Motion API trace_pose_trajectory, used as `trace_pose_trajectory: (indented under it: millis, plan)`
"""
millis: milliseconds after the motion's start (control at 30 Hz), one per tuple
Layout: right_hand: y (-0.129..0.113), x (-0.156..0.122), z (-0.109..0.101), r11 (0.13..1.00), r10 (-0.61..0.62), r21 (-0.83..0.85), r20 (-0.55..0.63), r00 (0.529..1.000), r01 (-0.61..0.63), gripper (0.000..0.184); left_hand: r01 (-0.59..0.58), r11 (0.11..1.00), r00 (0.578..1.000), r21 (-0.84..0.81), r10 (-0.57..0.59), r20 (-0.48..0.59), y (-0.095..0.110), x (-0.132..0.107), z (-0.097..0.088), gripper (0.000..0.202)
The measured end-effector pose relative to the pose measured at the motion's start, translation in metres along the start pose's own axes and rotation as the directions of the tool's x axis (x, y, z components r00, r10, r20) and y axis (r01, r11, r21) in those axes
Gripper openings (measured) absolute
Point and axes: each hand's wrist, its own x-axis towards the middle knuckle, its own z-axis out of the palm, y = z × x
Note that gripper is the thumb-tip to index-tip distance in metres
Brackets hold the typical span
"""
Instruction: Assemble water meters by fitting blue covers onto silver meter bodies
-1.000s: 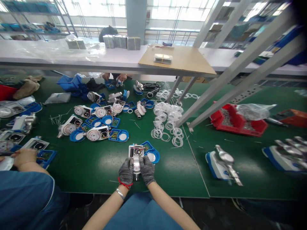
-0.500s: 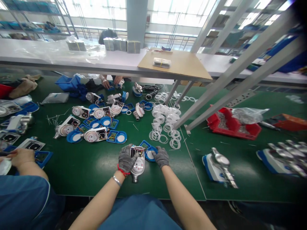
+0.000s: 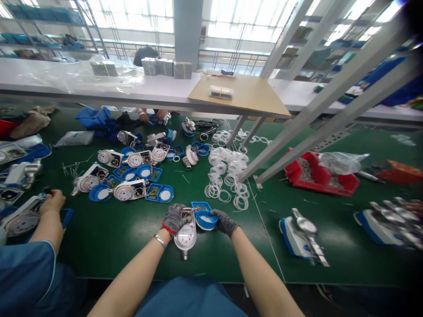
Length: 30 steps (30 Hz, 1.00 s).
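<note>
Directly before me on the green bench lies an opened meter, its white round face up and a metal pipe stub towards me. My left hand, in a grey glove, is closed round the meter's upper left side, with the thumb across the wired compartment. Gloved as well, my right hand pinches the right rim of the blue cover, which is tilted up beside the meter. Wires run between meter and cover. A white disc shows partly inside the cover's round end.
Several opened meters with blue covers lie ahead to the left. White rings are heaped beyond my right hand. A red bin, slanted posts and an assembled meter stand right. A co-worker's hand works at far left.
My right hand has tilted the blue cover up and drawn it closer to the meter. The meter sits slightly lower and further left in view. The co-worker's hand at left has shifted.
</note>
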Motion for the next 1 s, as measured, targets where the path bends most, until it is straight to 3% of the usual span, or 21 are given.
trace_pose_trajectory:
  millis: [100,233,333,467,567,667,767,833,933,1000]
  plan:
    - [-0.003,-0.020,0.005,0.977,-0.126,0.189,0.123,0.984,0.102,0.043,0.014,0.999,1.000,-0.035,-0.013,0.021,-0.003,0.002,0.025,0.042]
    - [-0.004,-0.038,0.016,0.849,-0.397,0.439,0.165,0.903,0.293,0.060,0.044,0.998,0.996,-0.038,-0.041,0.076,-0.013,0.003,0.050,0.042]
    - [-0.006,-0.039,0.027,0.842,-0.420,0.432,0.145,0.896,0.324,0.055,0.047,0.998,0.998,-0.050,-0.044,0.053,-0.022,0.001,0.059,0.039]
    - [-0.017,-0.038,0.043,0.860,-0.386,0.430,0.202,0.900,0.273,0.056,0.044,0.997,0.999,-0.064,-0.044,0.000,-0.031,-0.003,0.061,0.038]
    - [-0.027,-0.045,0.052,0.879,-0.356,0.405,0.211,0.911,0.250,0.062,-0.018,0.999,0.999,-0.038,0.017,-0.038,-0.031,-0.005,0.055,0.048]
    - [-0.035,-0.053,0.058,0.893,-0.353,0.358,0.183,0.918,0.272,0.067,-0.226,0.974,0.973,0.020,0.227,-0.034,-0.027,-0.004,0.036,0.046]
    - [-0.039,-0.058,0.064,0.919,-0.338,0.268,0.167,0.926,0.288,0.072,-0.413,0.905,0.910,0.099,0.408,0.072,-0.022,0.002,0.011,0.027]
    - [-0.040,-0.058,0.067,0.935,-0.330,0.193,0.165,0.929,0.298,0.073,-0.490,0.860,0.868,0.145,0.467,0.166,-0.022,0.007,-0.003,0.028]
    - [-0.042,-0.057,0.073,0.936,-0.346,0.121,0.143,0.927,0.331,0.075,-0.516,0.850,0.835,0.106,0.472,0.282,-0.027,0.010,-0.012,0.032]
    - [-0.042,-0.056,0.077,0.939,-0.342,0.082,0.121,0.932,0.334,0.076,-0.465,0.885,0.847,0.009,0.443,0.295,-0.035,0.009,-0.010,0.030]
